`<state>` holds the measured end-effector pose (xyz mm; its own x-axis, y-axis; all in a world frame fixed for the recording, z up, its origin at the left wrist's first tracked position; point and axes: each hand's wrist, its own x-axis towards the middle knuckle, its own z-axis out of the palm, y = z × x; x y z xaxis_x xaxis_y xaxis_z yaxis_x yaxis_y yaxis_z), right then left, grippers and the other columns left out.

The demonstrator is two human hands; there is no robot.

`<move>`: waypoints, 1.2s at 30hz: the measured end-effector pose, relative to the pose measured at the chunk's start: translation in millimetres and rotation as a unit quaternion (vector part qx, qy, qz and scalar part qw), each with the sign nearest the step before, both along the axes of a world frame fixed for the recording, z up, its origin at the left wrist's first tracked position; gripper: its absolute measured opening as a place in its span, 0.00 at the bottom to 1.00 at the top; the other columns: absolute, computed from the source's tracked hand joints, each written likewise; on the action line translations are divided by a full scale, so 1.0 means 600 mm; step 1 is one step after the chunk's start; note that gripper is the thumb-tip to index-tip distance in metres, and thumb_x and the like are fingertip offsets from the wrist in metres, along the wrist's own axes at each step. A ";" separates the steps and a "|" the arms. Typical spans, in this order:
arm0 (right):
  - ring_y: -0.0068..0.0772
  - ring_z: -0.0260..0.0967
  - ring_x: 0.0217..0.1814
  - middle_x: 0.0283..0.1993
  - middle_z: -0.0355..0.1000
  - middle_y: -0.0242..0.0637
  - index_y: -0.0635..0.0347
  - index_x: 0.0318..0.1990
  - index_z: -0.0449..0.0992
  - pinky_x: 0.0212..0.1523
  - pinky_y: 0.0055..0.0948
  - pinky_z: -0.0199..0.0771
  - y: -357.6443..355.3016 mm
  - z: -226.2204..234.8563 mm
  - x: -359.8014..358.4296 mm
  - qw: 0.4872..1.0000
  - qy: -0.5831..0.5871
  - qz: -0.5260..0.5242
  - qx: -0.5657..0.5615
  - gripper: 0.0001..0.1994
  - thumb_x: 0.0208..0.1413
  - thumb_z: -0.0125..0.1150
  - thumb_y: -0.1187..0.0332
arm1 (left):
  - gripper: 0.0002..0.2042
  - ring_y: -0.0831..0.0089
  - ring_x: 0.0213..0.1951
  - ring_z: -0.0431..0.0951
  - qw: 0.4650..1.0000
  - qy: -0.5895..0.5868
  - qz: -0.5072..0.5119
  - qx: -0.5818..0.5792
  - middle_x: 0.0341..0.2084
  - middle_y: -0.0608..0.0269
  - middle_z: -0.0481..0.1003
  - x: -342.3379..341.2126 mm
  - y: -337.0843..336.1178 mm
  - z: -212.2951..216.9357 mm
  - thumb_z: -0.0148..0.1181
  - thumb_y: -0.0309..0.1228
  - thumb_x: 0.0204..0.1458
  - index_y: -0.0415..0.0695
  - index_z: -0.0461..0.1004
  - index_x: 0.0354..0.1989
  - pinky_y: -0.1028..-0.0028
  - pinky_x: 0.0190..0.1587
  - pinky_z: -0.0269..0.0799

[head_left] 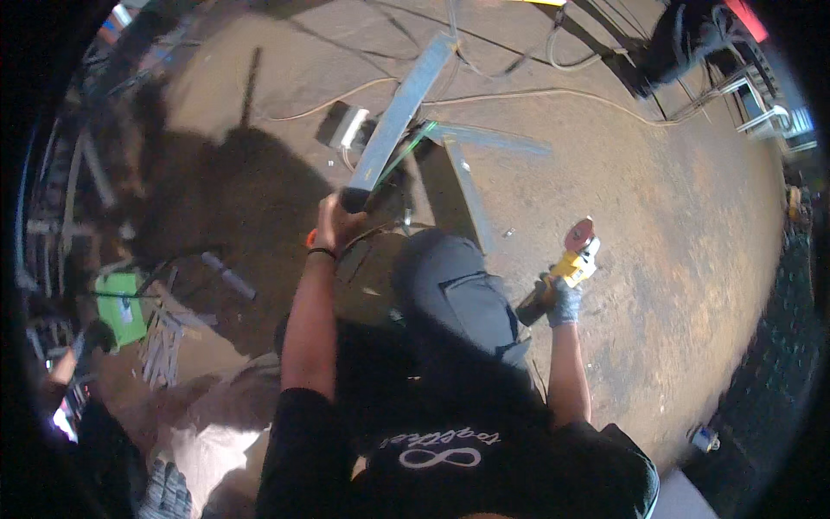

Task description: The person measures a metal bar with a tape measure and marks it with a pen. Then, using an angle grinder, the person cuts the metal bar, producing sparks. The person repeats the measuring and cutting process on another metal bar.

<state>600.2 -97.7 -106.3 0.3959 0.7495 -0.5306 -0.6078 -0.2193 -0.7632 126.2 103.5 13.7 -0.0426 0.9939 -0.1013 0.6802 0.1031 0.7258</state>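
Tan cable (553, 92) runs beneath the metal bar (402, 112).

My bare left hand (339, 222) is curled, left forearm (311, 320) straight behind its fingers; well right of those fingers and nearer me, my gloved right hand (564, 304) grips, right forearm (568, 372) behind.

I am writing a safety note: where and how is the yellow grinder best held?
Probably around its dark, elongated body, from the lower side of the picture, since the yellow grinder carries its red disc at the opposite, upper end.
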 end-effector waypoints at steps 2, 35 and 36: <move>0.44 0.76 0.42 0.45 0.74 0.41 0.64 0.53 0.70 0.40 0.48 0.83 -0.003 -0.009 0.011 0.999 0.024 0.021 -0.003 0.24 0.47 0.68 0.75 | 0.20 0.59 0.40 0.84 0.995 -0.073 -0.061 -0.005 0.35 0.48 0.82 0.026 -0.001 -0.034 0.67 0.30 0.36 0.37 0.79 0.41 0.62 0.45 0.77; 0.27 0.73 0.31 0.34 0.73 0.31 0.57 0.46 0.72 0.29 0.31 0.77 0.041 -0.100 0.121 0.915 -0.140 0.302 -0.228 0.19 0.47 0.71 0.75 | 0.30 0.47 0.47 0.78 0.946 0.080 -0.315 0.019 0.46 0.45 0.77 0.225 -0.066 -0.397 0.67 0.31 0.48 0.53 0.70 0.64 0.57 0.49 0.75; 0.27 0.73 0.30 0.33 0.73 0.32 0.57 0.46 0.71 0.29 0.30 0.77 0.048 -0.105 0.128 0.913 -0.163 0.308 -0.211 0.19 0.47 0.71 0.75 | 0.29 0.47 0.47 0.78 0.941 0.100 -0.322 0.005 0.46 0.46 0.77 0.242 -0.060 -0.379 0.67 0.31 0.49 0.51 0.71 0.63 0.57 0.49 0.75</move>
<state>676.8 -69.0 -169.2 0.1572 0.6389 -0.7531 -0.0252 -0.7597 -0.6498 271.4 67.7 -213.8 0.5526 0.8207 -0.1451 0.7220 -0.3844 0.5752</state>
